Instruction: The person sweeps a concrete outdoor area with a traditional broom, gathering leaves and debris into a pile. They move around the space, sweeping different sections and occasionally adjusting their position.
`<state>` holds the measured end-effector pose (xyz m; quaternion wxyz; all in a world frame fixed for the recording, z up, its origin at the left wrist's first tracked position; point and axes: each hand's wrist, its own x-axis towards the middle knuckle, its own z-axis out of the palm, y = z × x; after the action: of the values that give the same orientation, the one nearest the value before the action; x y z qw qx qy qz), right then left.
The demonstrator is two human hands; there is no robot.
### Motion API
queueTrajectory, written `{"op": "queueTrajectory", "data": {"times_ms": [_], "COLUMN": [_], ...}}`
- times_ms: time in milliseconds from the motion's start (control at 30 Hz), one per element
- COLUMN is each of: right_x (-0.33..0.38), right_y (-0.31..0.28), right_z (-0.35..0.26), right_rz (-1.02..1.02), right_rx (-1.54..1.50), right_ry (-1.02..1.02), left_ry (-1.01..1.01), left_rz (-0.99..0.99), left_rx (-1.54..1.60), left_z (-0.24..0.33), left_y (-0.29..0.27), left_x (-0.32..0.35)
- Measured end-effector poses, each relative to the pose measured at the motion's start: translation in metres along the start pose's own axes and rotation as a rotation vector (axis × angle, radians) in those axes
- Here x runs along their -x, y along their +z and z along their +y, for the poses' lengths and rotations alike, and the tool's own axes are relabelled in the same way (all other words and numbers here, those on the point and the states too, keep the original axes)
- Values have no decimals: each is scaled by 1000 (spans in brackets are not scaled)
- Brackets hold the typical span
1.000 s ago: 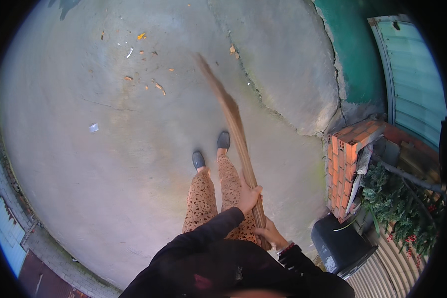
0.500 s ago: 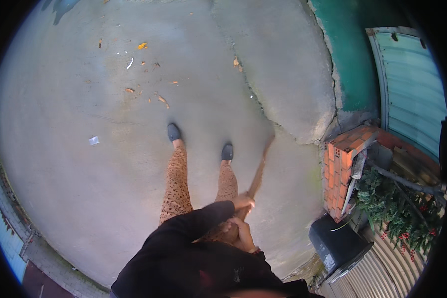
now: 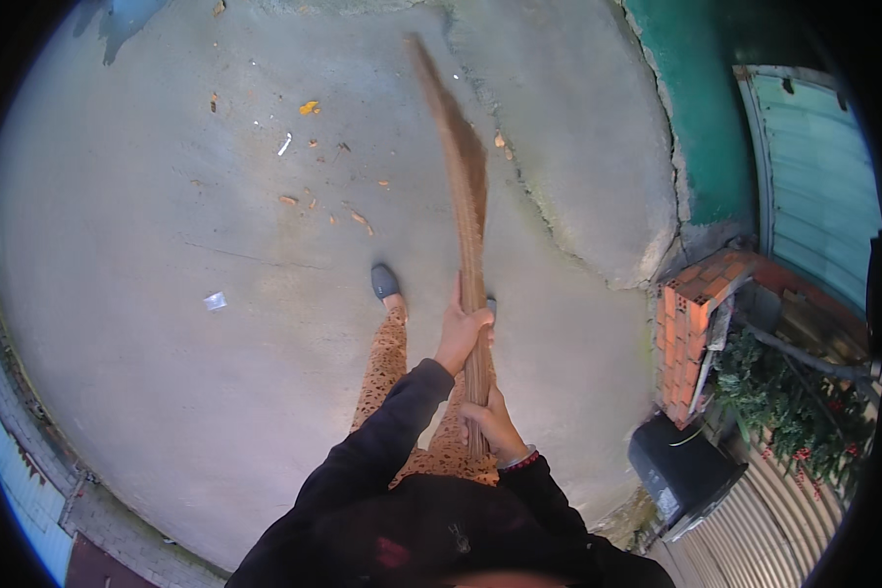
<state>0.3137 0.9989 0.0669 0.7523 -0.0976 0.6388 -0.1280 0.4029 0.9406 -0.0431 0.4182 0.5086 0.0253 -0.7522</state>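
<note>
A long brown straw broom (image 3: 467, 201) stretches forward from my body, its bristle end blurred by motion and raised toward the far side. My left hand (image 3: 461, 331) is wrapped round the handle part, higher up. Closer to my waist, my right hand (image 3: 493, 426) grips the lower end, a red beaded bracelet on its wrist. Ahead and to the left, dry brown leaves (image 3: 361, 220), a yellow leaf (image 3: 310, 108) and a white scrap (image 3: 284, 144) lie on the concrete. A small pale wrapper (image 3: 215, 301) lies nearer, left of my feet.
A crack (image 3: 549, 220) runs across the concrete floor (image 3: 235, 392). On the right stand a low brick wall (image 3: 684, 318), a black bin (image 3: 681, 461), a leafy plant with red berries (image 3: 789, 392) and a light green metal panel (image 3: 818, 167). My left shoe (image 3: 384, 281) shows ahead.
The broom has swung up and forward, from pointing right of my feet to pointing far ahead. Both hands went with it, and more of the broom shows. The view has shifted slightly.
</note>
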Motion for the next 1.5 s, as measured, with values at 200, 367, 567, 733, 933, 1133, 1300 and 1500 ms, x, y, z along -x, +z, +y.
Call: {"op": "queueTrajectory", "data": {"times_ms": [200, 367, 567, 733, 933, 1133, 1300, 1500], "right_x": [-47, 13, -14, -78, -97, 7, 30, -30], "right_y": [-32, -70, -36, 63, 86, 74, 83, 213], "right_z": [-19, -1, 18, 60, 46, 84, 112, 104], "right_rz": [35, 108, 73, -155, -454, -172, 147, -224], "right_rx": [40, 38, -30, 13, -238, -271, -750, -392], "right_ry": [69, 259, 157, 184, 119, 73, 379, 543], "left_ry": [-145, -148, -207, -195, 264, -209, -446, -311], "left_rz": [23, 112, -66, 191, 472, 145, -213, 176], "left_rx": [-88, -217, -166, -201, -274, -229, -119, -97], "left_z": [-39, -50, -54, -12, 64, 18, -42, 49], "left_y": [10, 42, 12, -123, -153, -87, -82, -238], "left_x": [-73, -5, -27, -27, -9, 56, 66, 75]}}
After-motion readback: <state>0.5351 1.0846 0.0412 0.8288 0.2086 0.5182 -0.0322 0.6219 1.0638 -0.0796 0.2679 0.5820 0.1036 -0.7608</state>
